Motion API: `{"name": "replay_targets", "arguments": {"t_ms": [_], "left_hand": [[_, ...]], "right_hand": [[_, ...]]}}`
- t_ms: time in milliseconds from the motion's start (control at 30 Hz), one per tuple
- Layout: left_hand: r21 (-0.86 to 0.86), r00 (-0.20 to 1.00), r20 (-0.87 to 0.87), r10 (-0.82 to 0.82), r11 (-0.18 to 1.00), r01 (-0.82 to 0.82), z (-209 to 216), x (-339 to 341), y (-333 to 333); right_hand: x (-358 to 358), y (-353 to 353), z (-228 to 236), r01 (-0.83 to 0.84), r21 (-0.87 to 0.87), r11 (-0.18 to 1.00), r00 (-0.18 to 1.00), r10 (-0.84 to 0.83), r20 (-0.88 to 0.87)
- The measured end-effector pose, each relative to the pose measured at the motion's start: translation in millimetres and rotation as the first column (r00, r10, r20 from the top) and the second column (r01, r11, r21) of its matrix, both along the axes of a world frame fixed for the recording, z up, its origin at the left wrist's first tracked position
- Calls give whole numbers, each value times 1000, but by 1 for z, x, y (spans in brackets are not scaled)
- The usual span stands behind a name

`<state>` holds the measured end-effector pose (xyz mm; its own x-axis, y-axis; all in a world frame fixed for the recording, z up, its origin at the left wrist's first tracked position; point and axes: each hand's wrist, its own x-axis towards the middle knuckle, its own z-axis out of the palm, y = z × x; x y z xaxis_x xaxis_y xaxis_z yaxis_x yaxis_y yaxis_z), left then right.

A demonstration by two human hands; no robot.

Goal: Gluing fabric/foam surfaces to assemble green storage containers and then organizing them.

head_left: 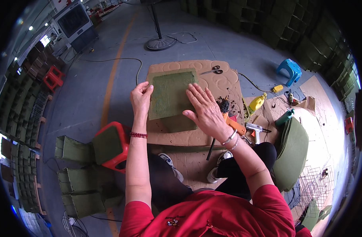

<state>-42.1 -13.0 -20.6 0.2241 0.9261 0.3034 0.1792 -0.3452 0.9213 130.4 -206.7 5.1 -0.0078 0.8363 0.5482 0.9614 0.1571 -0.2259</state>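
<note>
A green felt-covered rectangular block (171, 96) lies on a tan quilted pad (216, 81) on the floor. My left hand (141, 96) grips the block's left edge, with its fingers curled over the felt. My right hand (204, 108) lies flat and spread on the block's right side, pressing the felt down. A beaded bracelet sits on my left wrist and bangles on my right. My legs in dark trousers and white shoes rest just below the pad.
Scissors (214, 71) lie at the pad's far edge. An orange tool handle (234, 124), a glue gun (255, 129), a yellow bottle (256, 103) and a stack of green felt sheets (291, 152) are to the right. A red stool (111, 144), green felt boxes (80, 189), a fan base (160, 42).
</note>
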Motion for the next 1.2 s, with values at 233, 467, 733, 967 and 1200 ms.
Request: {"name": "replay_targets", "arguments": {"t_ms": [233, 467, 733, 967, 1200], "left_hand": [[231, 960, -237, 146, 969, -90, 18, 5, -8], [303, 910, -409, -66, 931, 203, 22, 27, -19], [81, 878, -423, -223, 956, 282, 22, 28, -10], [149, 835, -529, -151, 952, 266, 21, 30, -23], [267, 765, -644, -14, 933, 242, 18, 30, -27]], "right_hand": [[-34, 7, -8, -5, 13, 1000, 986, 3, 168], [-40, 7, -13, 15, 13, 1000, 987, -17, 158], [-24, 10, -9, -100, -4, 995, 990, 100, 97], [14, 15, -14, -142, 39, 989, 962, 148, -230], [60, -44, -73, 369, -214, 904, 750, -426, -506]]}}
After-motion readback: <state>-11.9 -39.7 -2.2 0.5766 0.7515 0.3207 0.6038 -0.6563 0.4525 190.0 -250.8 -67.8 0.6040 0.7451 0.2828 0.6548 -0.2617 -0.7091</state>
